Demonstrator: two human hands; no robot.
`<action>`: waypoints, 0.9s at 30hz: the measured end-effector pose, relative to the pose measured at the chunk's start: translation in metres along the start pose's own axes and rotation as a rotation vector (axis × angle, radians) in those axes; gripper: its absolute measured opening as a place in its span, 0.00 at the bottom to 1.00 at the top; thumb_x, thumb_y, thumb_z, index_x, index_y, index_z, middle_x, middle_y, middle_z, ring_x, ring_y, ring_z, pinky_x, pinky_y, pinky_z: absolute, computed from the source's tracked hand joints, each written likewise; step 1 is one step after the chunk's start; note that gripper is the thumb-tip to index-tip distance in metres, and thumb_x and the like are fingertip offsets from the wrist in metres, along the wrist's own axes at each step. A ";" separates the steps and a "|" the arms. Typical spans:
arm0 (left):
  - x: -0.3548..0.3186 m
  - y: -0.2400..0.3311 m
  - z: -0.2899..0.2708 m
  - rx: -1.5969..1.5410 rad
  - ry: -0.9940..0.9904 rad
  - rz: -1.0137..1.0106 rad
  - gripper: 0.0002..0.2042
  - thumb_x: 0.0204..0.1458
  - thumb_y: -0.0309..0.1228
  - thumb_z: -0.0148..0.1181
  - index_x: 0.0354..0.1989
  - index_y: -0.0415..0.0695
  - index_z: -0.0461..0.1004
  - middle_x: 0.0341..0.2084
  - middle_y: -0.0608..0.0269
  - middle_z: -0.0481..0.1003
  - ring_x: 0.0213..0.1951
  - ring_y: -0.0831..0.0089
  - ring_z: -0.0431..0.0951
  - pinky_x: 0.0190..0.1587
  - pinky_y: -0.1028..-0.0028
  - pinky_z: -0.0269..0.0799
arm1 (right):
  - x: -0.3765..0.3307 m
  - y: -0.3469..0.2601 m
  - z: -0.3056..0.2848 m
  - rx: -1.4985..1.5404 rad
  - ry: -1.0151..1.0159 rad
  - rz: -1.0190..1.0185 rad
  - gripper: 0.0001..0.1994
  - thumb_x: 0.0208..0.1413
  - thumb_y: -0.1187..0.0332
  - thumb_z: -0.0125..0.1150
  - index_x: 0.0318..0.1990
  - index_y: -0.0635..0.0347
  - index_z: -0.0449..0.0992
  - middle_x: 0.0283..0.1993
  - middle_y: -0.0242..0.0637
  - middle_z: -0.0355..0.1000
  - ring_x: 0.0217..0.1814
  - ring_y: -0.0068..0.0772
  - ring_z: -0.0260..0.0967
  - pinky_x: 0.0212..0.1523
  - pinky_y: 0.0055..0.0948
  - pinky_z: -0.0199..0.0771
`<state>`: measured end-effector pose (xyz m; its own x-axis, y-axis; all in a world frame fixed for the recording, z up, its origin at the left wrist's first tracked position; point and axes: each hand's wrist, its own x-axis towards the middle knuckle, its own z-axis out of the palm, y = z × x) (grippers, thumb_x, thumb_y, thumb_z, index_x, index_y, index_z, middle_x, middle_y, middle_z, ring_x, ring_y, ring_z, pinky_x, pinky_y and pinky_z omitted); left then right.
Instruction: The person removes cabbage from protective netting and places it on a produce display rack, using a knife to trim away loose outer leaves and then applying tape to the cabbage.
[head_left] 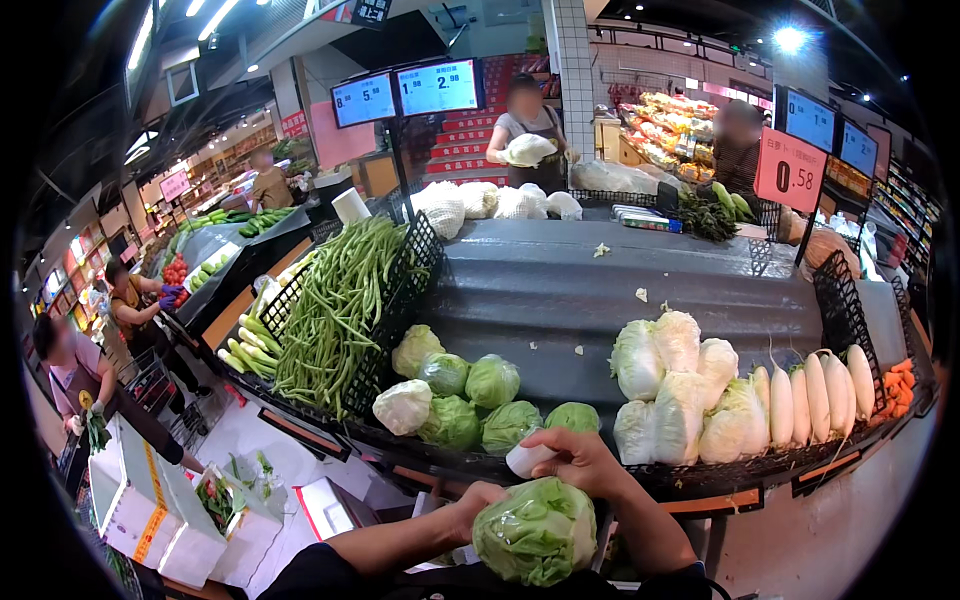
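Observation:
In front of my body I hold a round green cabbage (536,532) with clear film on its leaves. My left hand (474,508) grips its left side, some fingers hidden behind it. Just above the cabbage, my right hand (575,462) is closed round a small white roll (529,458), which looks like tape or film. Beyond my hands, several more cabbages (492,381), some in clear film, lie at the front of the dark display stand (600,270). A pale, whitish head (403,407) sits at their left.
Chinese cabbages (678,405), white radishes (817,398) and carrots (893,392) line the stand's front right. Green beans (335,295) fill a black crate at left. Across the stand, a person (525,130) holds a white-wrapped bundle. Foam boxes (150,505) stand at lower left.

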<state>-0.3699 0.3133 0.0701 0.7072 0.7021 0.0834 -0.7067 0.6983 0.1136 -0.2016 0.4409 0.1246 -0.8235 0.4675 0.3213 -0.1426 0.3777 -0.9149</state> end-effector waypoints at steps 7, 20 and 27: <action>0.014 -0.012 0.019 -0.003 -0.171 -0.066 0.44 0.32 0.35 0.58 0.65 0.38 0.54 0.63 0.46 0.59 0.62 0.53 0.63 0.67 0.57 0.50 | -0.003 -0.035 -0.003 0.071 0.089 -0.083 0.22 0.47 0.84 0.61 0.49 0.52 0.74 0.30 0.35 0.77 0.25 0.19 0.73 0.27 0.21 0.70; 0.025 -0.037 0.039 0.270 0.404 -0.208 0.45 0.36 0.38 0.61 0.66 0.34 0.49 0.63 0.46 0.58 0.63 0.57 0.62 0.67 0.60 0.51 | 0.059 0.052 0.023 -0.374 0.471 -0.143 0.12 0.52 0.72 0.58 0.45 0.56 0.73 0.36 0.45 0.74 0.32 0.44 0.76 0.33 0.33 0.74; 0.026 0.019 0.047 0.672 0.342 0.357 0.41 0.44 0.39 0.58 0.68 0.44 0.47 0.62 0.54 0.58 0.63 0.60 0.61 0.65 0.61 0.55 | 0.029 0.199 -0.010 -0.999 0.222 0.212 0.12 0.50 0.70 0.57 0.44 0.58 0.72 0.47 0.48 0.66 0.37 0.53 0.71 0.37 0.43 0.73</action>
<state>-0.3635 0.3385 0.1209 0.3211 0.9447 -0.0670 -0.6466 0.2704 0.7133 -0.2480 0.5376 -0.0458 -0.6449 0.6995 0.3078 0.5952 0.7123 -0.3718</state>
